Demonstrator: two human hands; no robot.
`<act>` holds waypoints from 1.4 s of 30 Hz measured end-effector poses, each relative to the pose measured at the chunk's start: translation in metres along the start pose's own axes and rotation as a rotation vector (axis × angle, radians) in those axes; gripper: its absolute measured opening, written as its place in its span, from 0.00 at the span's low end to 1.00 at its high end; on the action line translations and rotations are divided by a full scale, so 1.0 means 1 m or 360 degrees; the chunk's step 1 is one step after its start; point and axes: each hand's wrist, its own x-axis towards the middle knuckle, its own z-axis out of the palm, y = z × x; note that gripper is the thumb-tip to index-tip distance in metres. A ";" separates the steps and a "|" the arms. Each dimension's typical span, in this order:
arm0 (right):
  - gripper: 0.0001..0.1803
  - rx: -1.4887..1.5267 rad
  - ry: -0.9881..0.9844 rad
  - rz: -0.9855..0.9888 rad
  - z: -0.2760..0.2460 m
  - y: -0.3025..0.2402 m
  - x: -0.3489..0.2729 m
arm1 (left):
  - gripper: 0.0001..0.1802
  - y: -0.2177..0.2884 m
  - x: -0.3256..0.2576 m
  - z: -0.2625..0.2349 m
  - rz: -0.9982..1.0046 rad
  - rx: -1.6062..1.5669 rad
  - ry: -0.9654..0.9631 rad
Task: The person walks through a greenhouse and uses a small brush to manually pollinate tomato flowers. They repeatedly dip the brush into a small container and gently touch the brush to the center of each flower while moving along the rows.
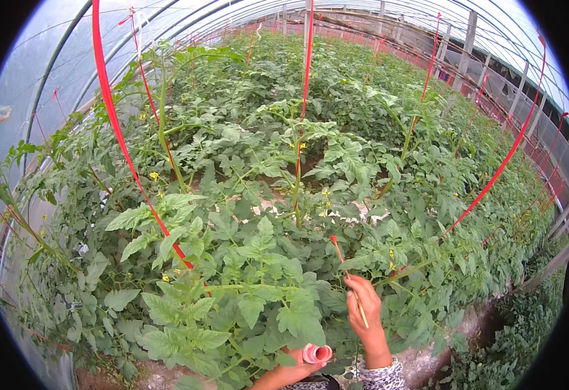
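R hand [364, 311] raised gripping thin stick [348, 276]; L hand [292, 372] low holding pink roll [317, 353].

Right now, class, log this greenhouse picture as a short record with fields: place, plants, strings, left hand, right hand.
place: plastic-covered greenhouse tunnel with curved hoops
plants: rows of leafy green plants bearing small yellow flowers
strings: red strings running up from the plants toward the roof
left hand: left hand at the lower edge, holding a small pink roll
right hand: right hand raised among the leaves, gripping a thin stick with a red tip
sleeve: patterned cuff at the right wrist
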 end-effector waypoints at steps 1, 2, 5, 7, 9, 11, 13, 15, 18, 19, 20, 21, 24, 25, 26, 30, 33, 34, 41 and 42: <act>0.14 0.0031 -0.0034 0.0031 -0.008 -0.014 -0.007 | 0.28 0.009 0.001 -0.003 -0.0064 -0.0045 -0.0037; 0.13 0.0075 -0.0069 0.0046 -0.015 -0.026 -0.011 | 0.28 0.021 0.000 -0.007 -0.0123 -0.0084 -0.0055; 0.11 -0.0041 -0.0055 0.0040 -0.047 -0.040 -0.036 | 0.23 0.023 0.007 -0.003 0.0031 -0.0044 -0.0014; 0.08 -0.0102 0.0052 0.0051 -0.068 -0.047 -0.049 | 0.24 0.015 0.010 0.002 0.0079 -0.0054 0.0002; 0.09 -0.0085 0.0239 0.0164 -0.082 -0.054 -0.061 | 0.28 0.010 0.012 0.007 0.0101 -0.0062 0.0006; 0.11 -0.0176 0.0371 0.0185 -0.091 -0.057 -0.064 | 0.29 0.014 0.016 0.008 0.0163 -0.0023 0.0025; 0.12 -0.0278 0.0470 0.0188 -0.096 -0.056 -0.061 | 0.29 0.025 0.020 0.009 0.0194 -0.0036 0.0044; 0.12 -0.0278 0.0498 0.0207 -0.096 -0.050 -0.057 | 0.29 0.022 0.022 0.010 0.0233 0.0033 0.0009; 0.12 -0.0249 0.0524 0.0220 -0.092 -0.044 -0.055 | 0.29 0.018 0.025 0.011 0.0303 0.0059 -0.0022; 0.12 -0.0235 0.0538 0.0212 -0.091 -0.043 -0.055 | 0.29 0.018 0.025 0.012 0.0326 0.0053 -0.0027; 0.12 -0.0220 0.0552 0.0203 -0.090 -0.042 -0.055 | 0.29 0.019 0.025 0.012 0.0327 0.0040 -0.0044; 0.12 -0.0253 0.0532 0.0191 -0.089 -0.038 -0.053 | 0.29 0.021 0.026 0.013 0.0328 0.0025 -0.0059; 0.12 -0.0305 0.0494 0.0180 -0.090 -0.029 -0.050 | 0.30 0.024 0.028 0.016 0.0326 0.0019 -0.0060; 0.12 -0.0293 0.0497 0.0193 -0.090 -0.028 -0.051 | 0.31 0.025 0.028 0.017 0.0325 0.0020 -0.0050; 0.12 -0.0279 0.0501 0.0205 -0.090 -0.027 -0.050 | 0.31 0.025 0.028 0.017 0.0315 0.0006 -0.0049; 0.12 -0.0243 0.0432 0.0149 -0.088 -0.037 -0.044 | 0.31 0.024 0.030 0.021 0.0273 0.0007 -0.0035; 0.14 -0.0425 0.0307 -0.0049 -0.083 -0.035 -0.026 | 0.31 0.021 0.032 0.024 0.0270 -0.0004 -0.0057; 0.14 -0.0477 0.0296 -0.0064 -0.081 -0.035 -0.021 | 0.31 0.020 0.032 0.025 0.0272 -0.0017 -0.0066; 0.14 -0.0695 0.0246 -0.0094 -0.069 -0.029 0.001 | 0.32 0.015 0.031 0.027 0.0186 -0.0037 -0.0067; 0.14 -0.0701 0.0245 -0.0089 -0.068 -0.029 0.001 | 0.32 0.013 0.032 0.026 0.0209 -0.0028 -0.0068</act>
